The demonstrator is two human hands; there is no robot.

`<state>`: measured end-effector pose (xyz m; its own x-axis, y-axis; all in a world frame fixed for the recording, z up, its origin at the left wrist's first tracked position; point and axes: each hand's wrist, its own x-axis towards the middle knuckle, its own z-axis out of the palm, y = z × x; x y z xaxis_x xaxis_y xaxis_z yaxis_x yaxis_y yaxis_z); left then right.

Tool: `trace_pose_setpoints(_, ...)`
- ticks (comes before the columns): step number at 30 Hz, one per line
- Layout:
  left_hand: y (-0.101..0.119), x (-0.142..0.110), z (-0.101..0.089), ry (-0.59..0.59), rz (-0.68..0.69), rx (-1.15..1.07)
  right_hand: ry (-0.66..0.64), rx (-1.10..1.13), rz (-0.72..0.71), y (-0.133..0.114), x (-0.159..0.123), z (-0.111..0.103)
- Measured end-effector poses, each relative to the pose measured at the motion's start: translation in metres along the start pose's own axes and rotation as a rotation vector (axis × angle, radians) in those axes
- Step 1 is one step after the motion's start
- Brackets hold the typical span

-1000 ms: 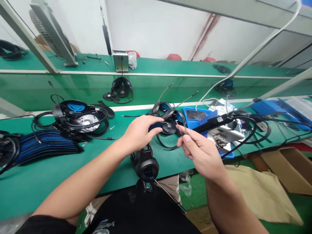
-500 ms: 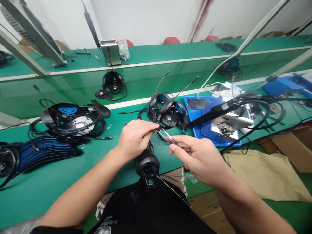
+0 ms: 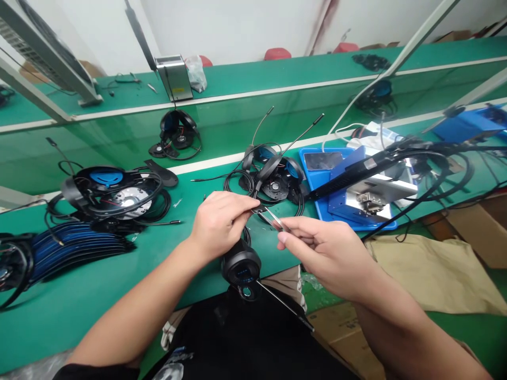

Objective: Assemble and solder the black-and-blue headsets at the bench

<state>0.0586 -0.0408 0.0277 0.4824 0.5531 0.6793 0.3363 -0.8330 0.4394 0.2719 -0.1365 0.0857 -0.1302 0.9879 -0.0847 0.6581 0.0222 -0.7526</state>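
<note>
My left hand is closed, pinching a small black part between thumb and fingertips. What the part belongs to is hidden behind the hand. In my right hand is a pair of metal tweezers, its two tips apart at the small black part. Below my left hand a black headset's ear cup rests at the table edge against my body, its thin microphone boom pointing down to the right. Just beyond my hands, opened headsets with coiled black cables lie on the green table.
On the left are another opened headset and a stack of blue-black headbands. A blue tray at right holds a metal-and-blue device, with a black arm and cables crossing over it. One headset hangs ahead.
The tweezers' tips now show spread apart at the small black part. Both hands stay almost in place; the view has shifted slightly.
</note>
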Motion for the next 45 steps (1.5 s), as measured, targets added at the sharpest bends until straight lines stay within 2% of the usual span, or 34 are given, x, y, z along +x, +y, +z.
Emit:
trace_pose_setpoints(14, 0.000, 0.001, -0.001, -0.011, -0.008, 0.019, 0.039, -0.027, 0.010, -0.003, -0.004, -0.004)
trace_pose_setpoints(28, 0.003, 0.002, -0.002, -0.047, -0.095, 0.033, 0.014, 0.016, 0.059, -0.007, 0.004, -0.004)
trace_pose_setpoints(33, 0.004, 0.004, -0.002, -0.050, -0.097, 0.005, -0.024, -0.032, 0.056, -0.011, 0.008, -0.010)
trace_pose_setpoints(45, 0.005, 0.006, -0.005, -0.060, -0.165, -0.034, -0.004, -0.098, 0.028, -0.017, 0.007, -0.015)
